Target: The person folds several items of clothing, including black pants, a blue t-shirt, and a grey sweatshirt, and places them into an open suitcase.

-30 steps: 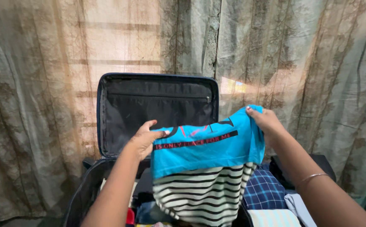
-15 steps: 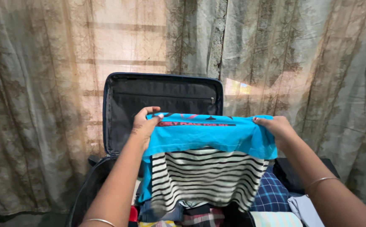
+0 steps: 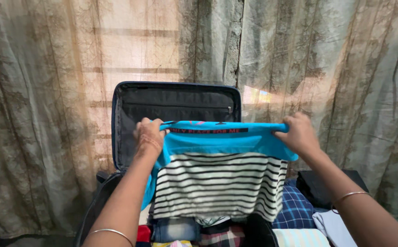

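I hold a shirt (image 3: 219,183) up in front of me; its top is bright blue with a printed band, its lower part white with black stripes. My left hand (image 3: 148,137) grips its upper left corner and my right hand (image 3: 298,133) grips its upper right corner, stretching the top edge flat. The shirt hangs over an open dark suitcase (image 3: 126,132) whose lid stands upright behind it. Folded clothes fill the suitcase below, partly hidden by the shirt.
A blue checked garment (image 3: 294,209) and a pale folded cloth (image 3: 331,228) lie at the lower right, with a dark bag (image 3: 327,185) behind them. Denim (image 3: 174,228) and other coloured fabrics sit under the shirt. Patterned curtains (image 3: 48,114) hang close behind.
My hands have moved apart and levelled out, spreading the shirt from a bunched, tilted hold into a flat, wide hang. More of the striped part now shows.
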